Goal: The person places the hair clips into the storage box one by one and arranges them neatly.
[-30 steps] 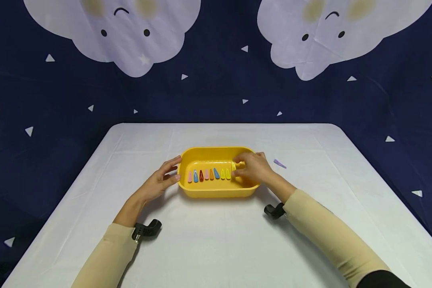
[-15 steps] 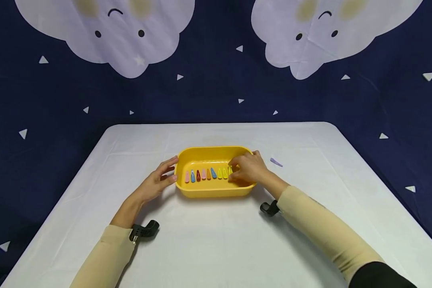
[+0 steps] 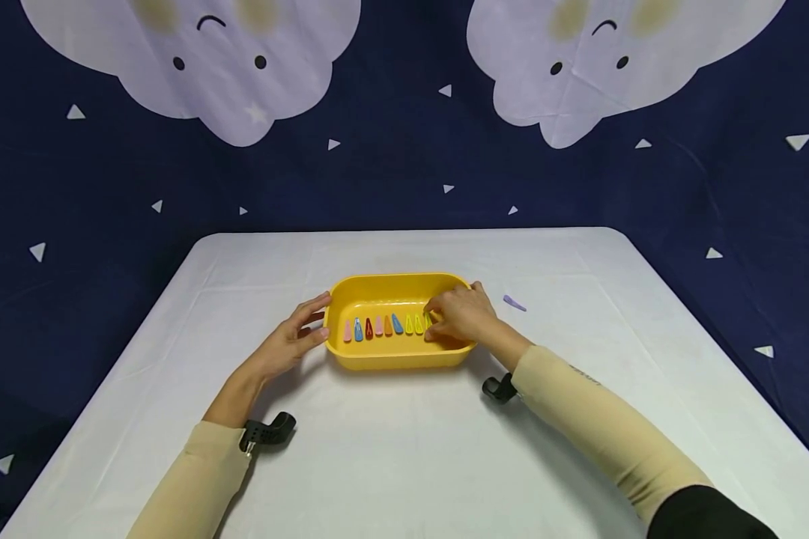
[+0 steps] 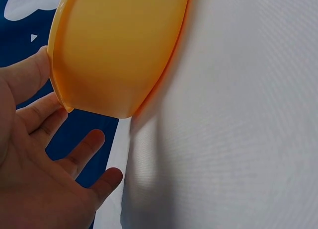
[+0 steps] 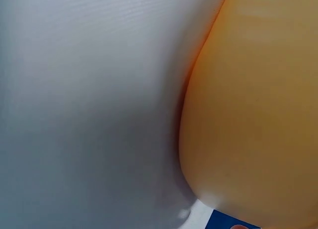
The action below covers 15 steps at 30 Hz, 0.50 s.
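A yellow plastic tray (image 3: 399, 361) stands on the white table. Inside it lies a row of snap hair clips: a pink clip (image 3: 347, 331) at the left end, then blue, dark red, pink, orange and blue ones, and yellow clips (image 3: 419, 324) on the right. My right hand (image 3: 464, 313) reaches over the tray's right side and pinches a yellow hair clip (image 3: 428, 320) at the row's right end, partly hidden by the fingers. My left hand (image 3: 294, 335) touches the tray's left end with fairly straight fingers; the left wrist view shows thumb and fingertips at its rim.
A purple hair clip (image 3: 514, 303) lies on the white tablecloth (image 3: 391, 449) right of the tray. Behind the table hangs a dark blue cloth (image 3: 391, 180) with clouds and small white triangles. The right wrist view shows mostly the tray's outer wall (image 5: 253, 114).
My right hand has brought the yellow clip left and down to the end of the row. The left hand stays at the tray's left end. The whole head view shifts slightly.
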Available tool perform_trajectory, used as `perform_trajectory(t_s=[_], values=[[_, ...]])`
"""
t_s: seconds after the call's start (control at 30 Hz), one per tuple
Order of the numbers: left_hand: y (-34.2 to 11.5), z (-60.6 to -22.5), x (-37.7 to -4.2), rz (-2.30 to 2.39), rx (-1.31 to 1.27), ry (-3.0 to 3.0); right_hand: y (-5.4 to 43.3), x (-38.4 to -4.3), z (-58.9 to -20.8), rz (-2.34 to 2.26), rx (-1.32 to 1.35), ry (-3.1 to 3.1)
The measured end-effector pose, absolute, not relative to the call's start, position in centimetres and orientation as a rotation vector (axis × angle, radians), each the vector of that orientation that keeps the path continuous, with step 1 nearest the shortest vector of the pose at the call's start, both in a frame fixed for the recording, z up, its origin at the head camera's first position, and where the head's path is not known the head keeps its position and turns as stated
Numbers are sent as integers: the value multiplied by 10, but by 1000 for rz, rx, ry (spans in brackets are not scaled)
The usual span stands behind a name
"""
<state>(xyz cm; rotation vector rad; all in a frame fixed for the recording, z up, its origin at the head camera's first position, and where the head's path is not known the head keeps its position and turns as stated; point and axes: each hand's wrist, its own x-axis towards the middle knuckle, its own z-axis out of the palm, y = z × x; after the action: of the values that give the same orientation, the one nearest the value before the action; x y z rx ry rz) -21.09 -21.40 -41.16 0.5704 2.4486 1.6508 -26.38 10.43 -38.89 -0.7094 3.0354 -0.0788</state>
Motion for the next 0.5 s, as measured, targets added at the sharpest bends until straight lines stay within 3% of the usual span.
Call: perform_trajectory(t_s=[0.5], values=[[-215, -412, -211, 1650, 565, 2446, 103, -261, -388, 5, -711, 3022]])
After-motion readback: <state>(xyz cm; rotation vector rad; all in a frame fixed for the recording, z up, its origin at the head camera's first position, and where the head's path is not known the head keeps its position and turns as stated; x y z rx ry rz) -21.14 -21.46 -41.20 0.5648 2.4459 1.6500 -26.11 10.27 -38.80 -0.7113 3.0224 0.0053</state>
